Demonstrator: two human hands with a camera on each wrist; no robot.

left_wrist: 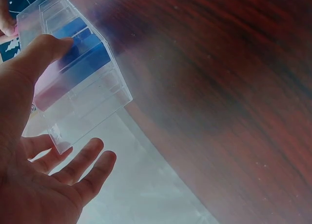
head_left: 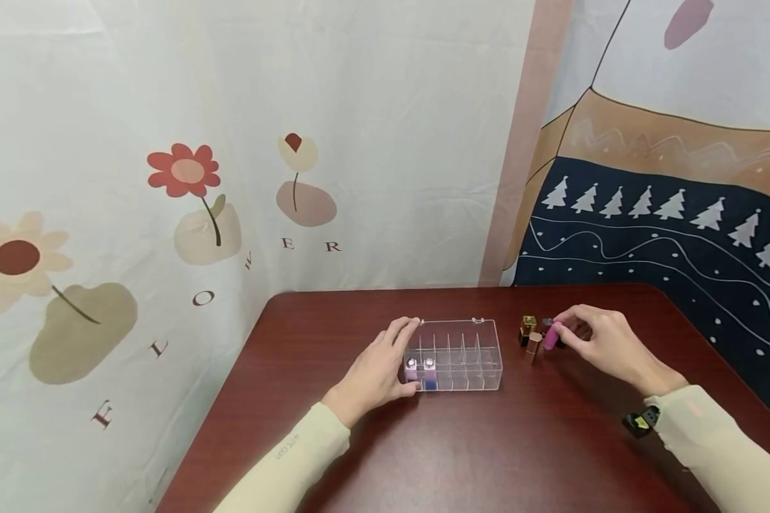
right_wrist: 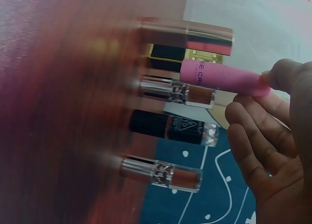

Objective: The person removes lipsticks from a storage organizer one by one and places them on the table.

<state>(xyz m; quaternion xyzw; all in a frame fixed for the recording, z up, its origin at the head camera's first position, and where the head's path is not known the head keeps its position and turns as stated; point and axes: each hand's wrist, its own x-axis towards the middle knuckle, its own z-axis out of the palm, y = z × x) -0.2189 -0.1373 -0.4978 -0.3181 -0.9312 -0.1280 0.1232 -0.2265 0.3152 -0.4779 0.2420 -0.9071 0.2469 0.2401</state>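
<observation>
My left hand (head_left: 373, 369) grips the left end of a clear divided box (head_left: 465, 390), thumb at its front and fingers at its back. In the left wrist view, the thumb lies against the transparent wall (left_wrist: 97, 94). Two small tubes (head_left: 430, 374), pale pink and blue with silvery tops, stand in front compartments at the box's left end. To the right, my right hand (head_left: 609, 343) pinches a pink lipstick tube (right_wrist: 219, 77) by one end, between thumb and fingers. It is held close beside the other lipsticks standing on the table.
Right of the box stand several lipsticks: a rose-gold one (right_wrist: 195, 34), a black-and-gold one (right_wrist: 167, 58), a black one (right_wrist: 168, 126) and two clear-and-silver ones, including an outer one (right_wrist: 161, 172). The dark red table (head_left: 449, 449) backs onto a printed curtain (head_left: 391, 142).
</observation>
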